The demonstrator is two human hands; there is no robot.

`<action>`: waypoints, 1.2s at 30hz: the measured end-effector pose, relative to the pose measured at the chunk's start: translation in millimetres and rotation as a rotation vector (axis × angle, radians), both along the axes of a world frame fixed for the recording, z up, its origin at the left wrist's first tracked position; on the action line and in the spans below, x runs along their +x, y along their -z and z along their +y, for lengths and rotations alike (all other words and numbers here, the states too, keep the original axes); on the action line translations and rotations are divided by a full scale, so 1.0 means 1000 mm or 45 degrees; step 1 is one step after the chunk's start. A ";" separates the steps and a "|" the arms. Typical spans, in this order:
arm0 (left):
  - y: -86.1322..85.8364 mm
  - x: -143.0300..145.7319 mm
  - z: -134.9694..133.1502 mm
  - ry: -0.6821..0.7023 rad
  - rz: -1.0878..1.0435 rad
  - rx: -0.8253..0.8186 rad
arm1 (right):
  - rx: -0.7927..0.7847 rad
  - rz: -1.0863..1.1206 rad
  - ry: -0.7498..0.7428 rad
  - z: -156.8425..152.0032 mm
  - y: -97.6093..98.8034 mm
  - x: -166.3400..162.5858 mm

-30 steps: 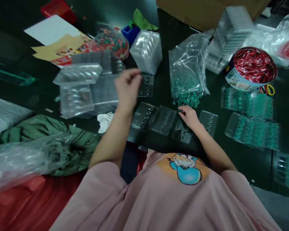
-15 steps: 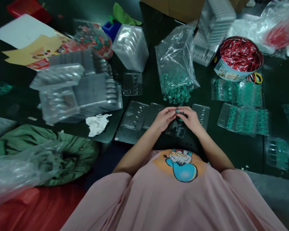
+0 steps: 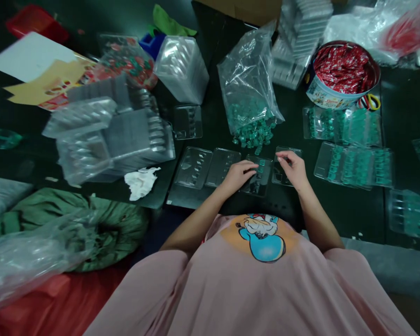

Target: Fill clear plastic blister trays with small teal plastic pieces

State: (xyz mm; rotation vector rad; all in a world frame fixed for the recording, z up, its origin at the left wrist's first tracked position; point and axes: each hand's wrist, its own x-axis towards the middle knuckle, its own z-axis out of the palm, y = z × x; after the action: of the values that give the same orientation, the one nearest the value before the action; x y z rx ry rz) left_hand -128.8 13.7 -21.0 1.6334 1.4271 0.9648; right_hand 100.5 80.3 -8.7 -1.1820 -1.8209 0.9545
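Note:
My left hand (image 3: 237,176) rests at the left side of a clear plastic blister tray (image 3: 255,187). Its fingertips touch the tray near a few small green translucent pieces (image 3: 262,163) in the top slots; thumb and forefinger are slightly apart. My right hand (image 3: 294,169) is over another clear tray (image 3: 282,178) to the right, fingers bent and apart, with nothing visible in them. Two more clear trays, one at the far left (image 3: 193,168) and one beside it (image 3: 220,161), lie in the same row. Beyond them, loose green pieces (image 3: 254,135) spill from a clear plastic bag (image 3: 247,79).
Filled trays (image 3: 353,165) lie at right, below a round tin (image 3: 336,95) of red packets and yellow-handled scissors (image 3: 374,101). Stacked blister trays (image 3: 126,137) and a crumpled white tissue (image 3: 141,183) are at left. Another tray stack (image 3: 182,70) stands behind.
My hands were together over the middle tray, fingers around a small green piece. They have parted, the right hand moving right; green pieces now show in the tray's top slots.

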 end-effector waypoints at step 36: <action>0.005 0.009 0.011 -0.324 -0.161 0.201 | -0.050 -0.198 -0.374 0.028 0.003 -0.057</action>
State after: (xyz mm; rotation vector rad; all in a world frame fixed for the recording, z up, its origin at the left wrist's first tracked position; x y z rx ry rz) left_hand -120.2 24.8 -25.9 1.4936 1.5284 1.3315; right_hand 43.4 108.3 -11.6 -1.0546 -2.1513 1.0910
